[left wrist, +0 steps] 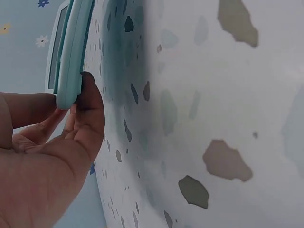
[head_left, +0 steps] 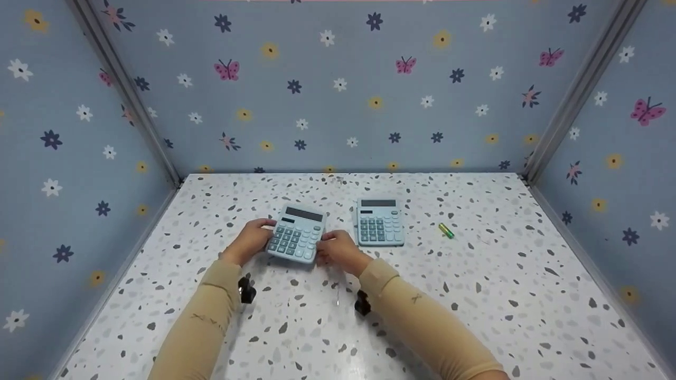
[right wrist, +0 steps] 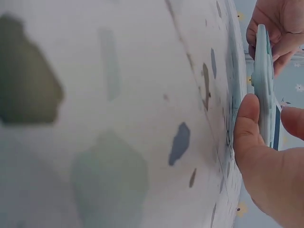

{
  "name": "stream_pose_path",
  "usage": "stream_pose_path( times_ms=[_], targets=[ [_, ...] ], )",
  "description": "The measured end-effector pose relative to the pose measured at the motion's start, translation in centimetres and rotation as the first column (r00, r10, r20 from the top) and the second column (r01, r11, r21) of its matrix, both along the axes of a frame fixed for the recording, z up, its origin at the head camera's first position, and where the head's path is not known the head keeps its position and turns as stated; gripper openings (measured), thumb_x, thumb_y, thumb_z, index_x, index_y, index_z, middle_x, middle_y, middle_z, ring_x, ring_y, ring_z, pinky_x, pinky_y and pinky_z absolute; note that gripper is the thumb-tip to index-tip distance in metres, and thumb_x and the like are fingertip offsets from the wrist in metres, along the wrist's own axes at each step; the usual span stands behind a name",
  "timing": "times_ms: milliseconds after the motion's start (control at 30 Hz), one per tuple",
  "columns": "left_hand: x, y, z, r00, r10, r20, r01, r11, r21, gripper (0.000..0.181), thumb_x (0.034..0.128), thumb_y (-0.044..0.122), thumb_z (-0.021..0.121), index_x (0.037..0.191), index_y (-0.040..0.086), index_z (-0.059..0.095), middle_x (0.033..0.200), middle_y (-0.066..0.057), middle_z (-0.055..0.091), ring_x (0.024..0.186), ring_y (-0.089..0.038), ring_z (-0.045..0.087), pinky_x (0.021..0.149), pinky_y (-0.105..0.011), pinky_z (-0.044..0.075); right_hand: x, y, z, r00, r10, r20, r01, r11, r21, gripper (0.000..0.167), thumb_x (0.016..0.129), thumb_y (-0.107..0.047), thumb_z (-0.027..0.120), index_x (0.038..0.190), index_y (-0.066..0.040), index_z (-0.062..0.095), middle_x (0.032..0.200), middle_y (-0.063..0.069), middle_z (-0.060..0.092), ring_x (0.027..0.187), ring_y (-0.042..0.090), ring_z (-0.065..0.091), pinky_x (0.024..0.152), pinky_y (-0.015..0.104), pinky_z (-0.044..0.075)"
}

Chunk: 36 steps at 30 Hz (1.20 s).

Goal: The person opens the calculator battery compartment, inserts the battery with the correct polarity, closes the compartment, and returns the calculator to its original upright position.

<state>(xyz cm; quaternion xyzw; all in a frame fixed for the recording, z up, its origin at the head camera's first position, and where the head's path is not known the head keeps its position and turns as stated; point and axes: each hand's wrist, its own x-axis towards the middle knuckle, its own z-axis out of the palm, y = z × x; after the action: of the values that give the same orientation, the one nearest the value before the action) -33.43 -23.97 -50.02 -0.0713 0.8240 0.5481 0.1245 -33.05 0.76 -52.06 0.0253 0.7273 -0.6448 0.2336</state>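
A pale blue calculator (head_left: 298, 234) is held between both hands, lifted off the table and tilted slightly, its keys and dark display facing up. The left hand (head_left: 252, 240) pinches its left edge; in the left wrist view, the thumb lies on the front side and curled fingers (left wrist: 90, 95) support the back. On the opposite edge, the right hand (head_left: 340, 249) holds the calculator's lower right part. In the right wrist view, a finger (right wrist: 248, 111) presses the calculator's underside (right wrist: 260, 80), with the thumb at its front side.
A second pale blue calculator (head_left: 380, 222) lies face up just right of the held one. Farther right is a green-and-yellow battery (head_left: 446, 230). The speckled white table (head_left: 475, 295) is enclosed by flower-patterned walls (head_left: 338, 105) at the back and sides.
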Motion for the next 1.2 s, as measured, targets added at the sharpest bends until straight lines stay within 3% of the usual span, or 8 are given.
stream_pose_path(
  times_ms=[167,367,567,833,967,1200],
  targets=[
    [-0.1,0.5,0.3,0.999,-0.037,-0.002,0.037,0.991,0.125,0.057,0.1051,0.002,0.037,0.162,-0.002,0.039,0.132,-0.016,0.063,0.097,-0.011,0.065,0.078,-0.022,0.058,-0.3,0.7,0.4,0.999,-0.040,0.001,0.040,0.997,-0.063,0.033,0.108,-0.006,0.059,0.139,0.003,0.053,0.098,0.012,0.072,0.083,0.021,0.072,0.079,0.034,0.066],
    [-0.2,1.6,0.6,0.999,-0.042,-0.031,0.048,0.972,0.230,0.054,0.1100,0.004,0.035,0.164,-0.002,0.037,0.137,-0.021,0.062,0.097,-0.013,0.070,0.079,-0.028,0.064,-0.8,1.9,1.0,0.998,-0.063,0.004,0.063,0.990,-0.127,0.046,0.110,-0.008,0.057,0.154,0.001,0.046,0.111,0.016,0.073,0.090,0.020,0.073,0.090,0.039,0.067],
    [-0.1,3.1,1.0,0.998,-0.016,-0.063,0.030,0.974,0.224,0.050,0.1148,0.009,0.033,0.164,0.003,0.039,0.143,-0.020,0.062,0.105,-0.013,0.068,0.083,-0.026,0.063,-1.2,3.6,1.3,0.998,-0.066,-0.014,0.061,0.973,-0.223,0.053,0.107,-0.001,0.058,0.157,-0.001,0.042,0.117,0.021,0.075,0.095,0.025,0.076,0.091,0.042,0.067],
    [0.6,5.3,1.7,0.991,-0.043,-0.124,0.075,0.960,0.270,0.049,0.1168,0.010,0.033,0.165,0.002,0.038,0.141,-0.022,0.063,0.106,-0.015,0.072,0.087,-0.029,0.066,-1.2,6.1,2.1,0.995,-0.062,-0.078,0.041,0.969,-0.243,0.067,0.104,0.002,0.061,0.165,-0.007,0.035,0.124,0.018,0.069,0.099,0.026,0.076,0.091,0.040,0.066],
    [0.8,6.0,2.0,0.990,-0.038,-0.133,0.077,0.949,0.307,0.048,0.1164,0.010,0.033,0.163,0.002,0.041,0.137,-0.022,0.064,0.102,-0.016,0.073,0.085,-0.031,0.067,-1.2,6.9,2.5,0.994,-0.068,-0.087,0.041,0.960,-0.278,0.069,0.103,0.005,0.060,0.166,-0.005,0.033,0.122,0.020,0.070,0.096,0.026,0.076,0.088,0.039,0.067],
    [1.1,7.5,2.1,0.990,-0.040,-0.134,0.092,0.910,0.403,0.047,0.1167,0.009,0.032,0.162,0.002,0.041,0.136,-0.021,0.066,0.099,-0.015,0.075,0.082,-0.031,0.067,-1.0,8.4,3.1,0.992,-0.088,-0.092,0.056,0.952,-0.300,0.071,0.097,0.008,0.060,0.163,-0.004,0.037,0.109,0.016,0.077,0.086,0.021,0.077,0.076,0.035,0.067]
  ],
)
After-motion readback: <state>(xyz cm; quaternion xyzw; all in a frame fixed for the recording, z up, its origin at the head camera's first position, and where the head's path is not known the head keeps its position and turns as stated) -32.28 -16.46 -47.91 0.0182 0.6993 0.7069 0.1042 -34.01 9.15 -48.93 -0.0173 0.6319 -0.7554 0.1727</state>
